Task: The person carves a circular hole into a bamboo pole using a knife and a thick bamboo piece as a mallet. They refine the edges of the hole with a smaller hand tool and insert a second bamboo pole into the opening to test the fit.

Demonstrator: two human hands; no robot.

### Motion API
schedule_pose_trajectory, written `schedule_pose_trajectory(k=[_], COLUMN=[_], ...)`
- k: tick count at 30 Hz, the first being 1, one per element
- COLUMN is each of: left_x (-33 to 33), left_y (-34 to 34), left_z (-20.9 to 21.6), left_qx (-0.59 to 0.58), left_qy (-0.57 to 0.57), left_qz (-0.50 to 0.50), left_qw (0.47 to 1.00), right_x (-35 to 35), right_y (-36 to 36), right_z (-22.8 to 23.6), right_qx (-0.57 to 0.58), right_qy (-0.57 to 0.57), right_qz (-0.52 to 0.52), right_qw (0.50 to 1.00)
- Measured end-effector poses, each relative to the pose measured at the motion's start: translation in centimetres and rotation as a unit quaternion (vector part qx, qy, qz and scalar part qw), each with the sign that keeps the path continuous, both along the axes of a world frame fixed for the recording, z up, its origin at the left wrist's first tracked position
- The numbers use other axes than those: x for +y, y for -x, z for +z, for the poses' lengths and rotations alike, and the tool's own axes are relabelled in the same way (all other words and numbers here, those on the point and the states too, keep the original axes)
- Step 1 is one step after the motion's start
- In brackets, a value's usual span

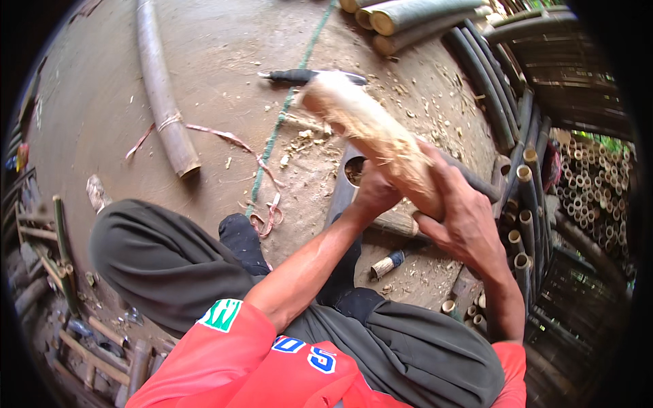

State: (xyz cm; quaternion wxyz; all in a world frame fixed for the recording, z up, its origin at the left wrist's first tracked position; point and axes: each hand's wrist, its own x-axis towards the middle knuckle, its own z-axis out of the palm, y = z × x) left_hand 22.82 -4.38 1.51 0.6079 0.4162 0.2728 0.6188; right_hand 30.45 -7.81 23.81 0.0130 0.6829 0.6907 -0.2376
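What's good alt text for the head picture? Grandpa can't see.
A person's left hand and right hand hold a pale, rough piece of wood over a dirt floor littered with chips. A bamboo pole lies left; more bamboo is stacked right.

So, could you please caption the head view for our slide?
Two hands hold a pale, frayed wooden piece above littered ground.

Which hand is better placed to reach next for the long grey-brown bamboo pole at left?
Probably the left hand: it is nearer the pole; the right hand grips the pale, rough, cylindrical piece.
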Motion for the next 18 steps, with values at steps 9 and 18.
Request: schedule_pose_trajectory(k=[9, 18], left_x=[1.0, 5.9], left_y=[2.5, 5.3], left_z=[1.2, -1.8], left_qx=[0.136, 0.017], left_qy=[0.021, 0.198], left_qz=[-0.061, -0.055], left_qw=[0.989, 0.978], right_x=[-3.2, -2.0], right_y=[0.8, 1.7], right_z=[-0.4, -1.9], right_qx=[0.089, 0.113], right_qy=[-0.086, -0.035], right_qz=[-0.114, -0.145], right_qw=[0.986, 0.982])
